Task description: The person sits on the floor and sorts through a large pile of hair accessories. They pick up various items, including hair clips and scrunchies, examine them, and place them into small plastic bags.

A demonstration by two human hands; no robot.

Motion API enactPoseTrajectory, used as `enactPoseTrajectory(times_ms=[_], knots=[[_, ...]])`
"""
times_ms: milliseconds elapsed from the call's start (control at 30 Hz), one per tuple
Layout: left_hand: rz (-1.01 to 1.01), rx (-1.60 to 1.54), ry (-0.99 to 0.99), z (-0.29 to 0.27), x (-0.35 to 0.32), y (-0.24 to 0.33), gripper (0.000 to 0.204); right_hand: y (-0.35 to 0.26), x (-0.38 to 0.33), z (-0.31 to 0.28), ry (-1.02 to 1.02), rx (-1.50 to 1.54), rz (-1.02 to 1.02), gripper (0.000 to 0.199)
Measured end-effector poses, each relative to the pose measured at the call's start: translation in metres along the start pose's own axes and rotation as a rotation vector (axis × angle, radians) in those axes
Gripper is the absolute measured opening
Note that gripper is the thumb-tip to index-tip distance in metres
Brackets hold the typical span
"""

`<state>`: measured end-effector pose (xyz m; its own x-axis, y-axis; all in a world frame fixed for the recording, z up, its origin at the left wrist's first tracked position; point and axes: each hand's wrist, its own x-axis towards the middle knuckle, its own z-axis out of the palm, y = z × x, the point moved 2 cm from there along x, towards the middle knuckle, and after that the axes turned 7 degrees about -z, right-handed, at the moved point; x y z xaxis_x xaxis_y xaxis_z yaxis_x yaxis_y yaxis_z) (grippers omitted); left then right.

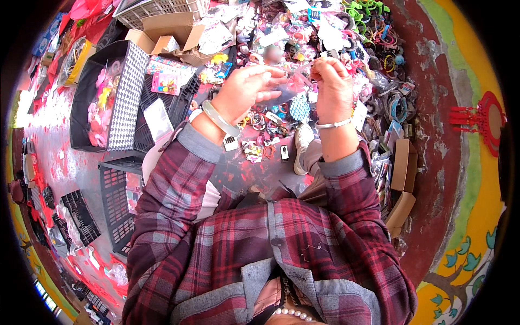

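My right hand [332,81] is closed in a pinch, holding the upper edge of a clear plastic bag [292,82] with something pinkish in it. Opposite it, my left hand [245,91] has its fingers stretched out and slightly apart beside the bag; whether they touch it is hard to tell. Beneath both hands spreads a heap of small packaged hair accessories. A light blue textured piece [299,108] lies just below the bag. Closer to me are several hair ties [253,151] and a small black-and-white card [284,153] on the floor.
At left stand a houndstooth-sided box [128,95] of pink items, a black plastic crate [116,200] and an opened cardboard box [181,32]. Green headbands [360,13] lie far right. My shoe [303,149] borders the heap. A painted wall [460,216] runs along the right.
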<state>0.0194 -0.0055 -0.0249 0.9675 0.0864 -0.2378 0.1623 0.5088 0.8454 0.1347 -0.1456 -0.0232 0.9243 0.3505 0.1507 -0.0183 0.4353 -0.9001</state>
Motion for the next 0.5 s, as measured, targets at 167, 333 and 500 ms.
enactPoseTrajectory(times_ms=[167,333,500], knots=[[-0.069,-0.255,0.022,-0.011,-0.001,0.011,0.028,-0.007,0.016,-0.024,0.131,0.277,0.026,0.003],[-0.024,-0.334,0.139,-0.036,0.002,0.016,0.027,-0.032,0.017,-0.028,0.076,0.306,-0.054,0.002],[0.047,-0.351,0.192,-0.054,0.003,0.02,0.028,-0.051,-0.012,-0.01,-1.006,-0.668,0.004,0.016]])
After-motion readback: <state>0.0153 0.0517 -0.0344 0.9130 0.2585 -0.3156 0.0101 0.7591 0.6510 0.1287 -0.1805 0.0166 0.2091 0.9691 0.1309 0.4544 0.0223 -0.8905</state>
